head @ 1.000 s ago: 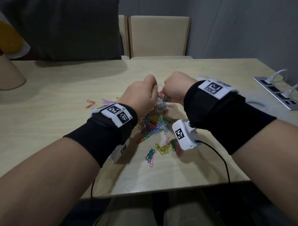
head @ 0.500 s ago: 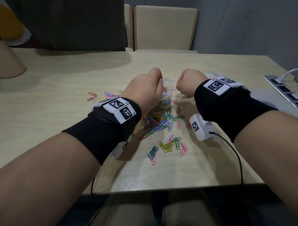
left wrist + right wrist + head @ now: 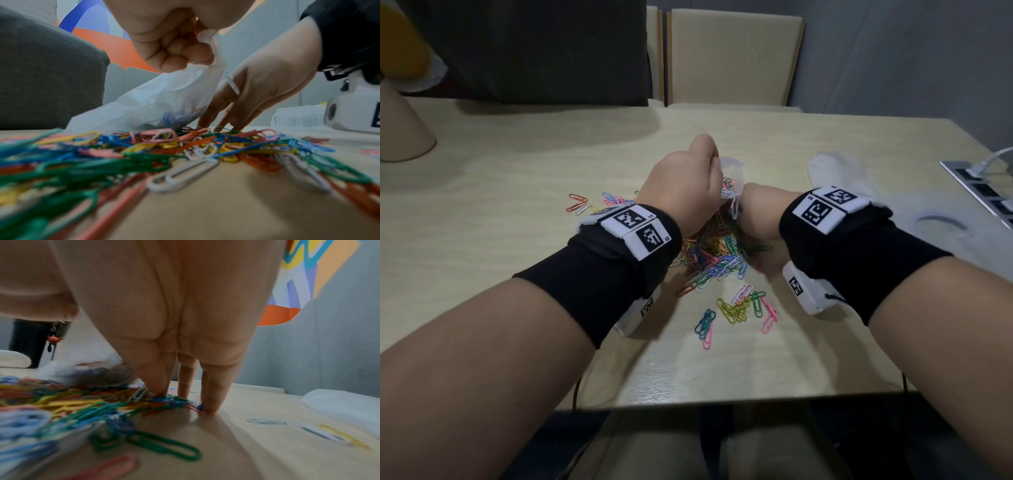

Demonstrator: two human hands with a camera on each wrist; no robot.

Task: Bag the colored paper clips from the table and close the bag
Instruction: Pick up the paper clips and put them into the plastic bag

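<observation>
A heap of colored paper clips (image 3: 715, 257) lies mid-table, with a small cluster (image 3: 736, 305) nearer me. My left hand (image 3: 688, 185) is a fist that grips the rim of a thin clear plastic bag (image 3: 732, 171) and holds it up just behind the heap. In the left wrist view the bag (image 3: 154, 100) sags onto the table with a few clips inside. My right hand (image 3: 756, 216) reaches down beside the bag. Its straight fingers (image 3: 211, 402) and thumb touch the clips (image 3: 168, 400) at the heap's edge.
More clips (image 3: 578, 204) lie scattered left of my left wrist. A second crumpled plastic bag (image 3: 839, 171) sits at the right, a power strip (image 3: 989, 192) beyond it. A beige cone-shaped object (image 3: 400, 130) stands far left. Chairs (image 3: 729, 58) face the far edge.
My right hand, a fist level with the bag's mouth before, has dropped to the heap with its fingers stretched onto the clips. The left hand still holds the bag up.
</observation>
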